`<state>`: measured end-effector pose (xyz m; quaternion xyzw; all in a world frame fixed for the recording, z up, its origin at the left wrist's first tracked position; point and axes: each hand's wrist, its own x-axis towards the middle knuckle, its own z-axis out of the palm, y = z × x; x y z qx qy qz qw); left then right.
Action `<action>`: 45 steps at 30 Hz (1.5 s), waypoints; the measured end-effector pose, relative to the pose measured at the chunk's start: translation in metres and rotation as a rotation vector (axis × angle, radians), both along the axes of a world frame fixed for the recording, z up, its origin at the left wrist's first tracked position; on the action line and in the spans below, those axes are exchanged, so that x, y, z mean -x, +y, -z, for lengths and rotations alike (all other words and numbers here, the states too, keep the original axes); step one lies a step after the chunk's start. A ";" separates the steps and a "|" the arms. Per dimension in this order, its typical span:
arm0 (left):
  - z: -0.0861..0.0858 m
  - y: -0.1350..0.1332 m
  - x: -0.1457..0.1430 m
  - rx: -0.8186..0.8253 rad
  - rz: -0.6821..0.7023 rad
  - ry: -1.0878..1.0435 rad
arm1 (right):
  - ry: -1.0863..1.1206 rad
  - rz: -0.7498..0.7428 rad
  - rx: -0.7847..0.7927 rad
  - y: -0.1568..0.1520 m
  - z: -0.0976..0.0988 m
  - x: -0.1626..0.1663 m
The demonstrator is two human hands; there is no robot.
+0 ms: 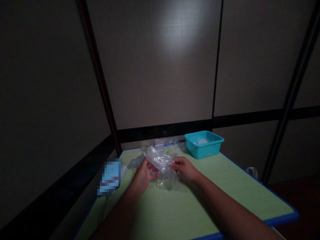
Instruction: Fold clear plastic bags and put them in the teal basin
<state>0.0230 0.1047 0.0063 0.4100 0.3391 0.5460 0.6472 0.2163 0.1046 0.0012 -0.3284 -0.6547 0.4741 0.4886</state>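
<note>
A crumpled clear plastic bag (pixel 161 160) is stretched between my two hands just above the table. My left hand (pixel 145 175) holds its left side, thumb on the film and the other fingers partly curled beneath. On the right edge, my right hand (pixel 182 165) pinches the film between thumb and fingertips. More crumpled clear plastic (pixel 136 162) lies behind and to the left of my hands, and a piece with blue markings (pixel 166 144) is at the back. Whether these pieces join the held bag, I cannot tell.
A turquoise plastic basin (pixel 203 151) with something whitish inside stands at the table's back right. A blurred light-blue packet (pixel 110 176) lies at the left edge. The pale green table (pixel 240 186) has a blue rim. Panelled walls (pixel 162 83) rise behind it.
</note>
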 end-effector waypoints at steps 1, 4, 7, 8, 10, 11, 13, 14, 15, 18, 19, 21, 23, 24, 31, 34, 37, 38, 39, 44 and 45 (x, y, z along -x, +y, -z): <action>-0.001 -0.001 0.000 0.012 0.018 0.013 | 0.003 0.030 -0.018 0.000 -0.001 -0.001; -0.003 -0.007 -0.003 -0.062 0.087 0.018 | -0.029 0.028 -0.036 -0.004 -0.003 0.001; -0.002 -0.013 -0.009 -0.180 0.143 0.097 | -0.116 -0.088 -0.054 -0.011 -0.001 0.008; -0.002 -0.014 -0.011 -0.202 0.143 0.134 | -0.146 -0.106 -0.066 -0.012 0.001 0.010; -0.002 -0.016 -0.012 -0.219 0.102 0.183 | -0.200 -0.073 -0.084 -0.012 0.004 0.012; -0.003 -0.016 -0.012 -0.223 0.076 0.186 | -0.218 -0.031 -0.091 -0.010 0.005 0.012; -0.007 -0.017 -0.012 -0.225 0.066 0.165 | -0.224 0.048 -0.093 -0.006 0.007 0.010; -0.009 -0.018 -0.011 -0.221 0.090 0.148 | -0.216 0.076 -0.093 -0.004 0.007 0.009; -0.011 -0.019 -0.011 -0.216 0.127 0.124 | -0.200 0.100 -0.090 -0.003 0.007 0.008; -0.014 -0.024 -0.010 -0.211 0.219 0.020 | -0.086 0.113 -0.005 -0.003 0.004 0.008; -0.015 -0.024 -0.010 -0.209 0.223 -0.018 | -0.030 0.071 0.050 -0.005 0.002 0.009; -0.014 -0.023 -0.008 -0.190 0.185 -0.076 | 0.062 -0.084 0.197 -0.012 -0.001 0.011; -0.013 -0.020 -0.005 -0.144 0.126 -0.078 | 0.082 -0.263 0.337 -0.018 -0.002 0.014; -0.013 -0.018 -0.003 -0.115 0.108 -0.055 | 0.072 -0.328 0.394 -0.019 -0.002 0.016; -0.003 -0.008 0.003 -0.096 0.016 0.264 | 0.110 -0.124 0.435 0.001 0.015 0.018; 0.004 -0.003 0.006 -0.091 -0.078 0.353 | 0.177 0.006 0.379 0.011 0.015 0.012; 0.005 0.001 0.007 -0.122 -0.100 0.362 | 0.222 -0.020 0.354 0.008 0.010 0.008; 0.004 0.001 0.006 -0.140 -0.098 0.360 | 0.237 -0.067 0.349 0.006 0.008 0.009; 0.002 0.000 0.005 -0.160 -0.097 0.357 | 0.247 -0.119 0.341 0.003 0.007 0.010; -0.007 -0.011 -0.006 -0.264 0.010 0.219 | 0.209 -0.182 0.247 -0.003 0.009 0.016; -0.009 -0.013 -0.006 -0.265 0.059 0.155 | 0.201 -0.161 0.231 -0.002 0.009 0.017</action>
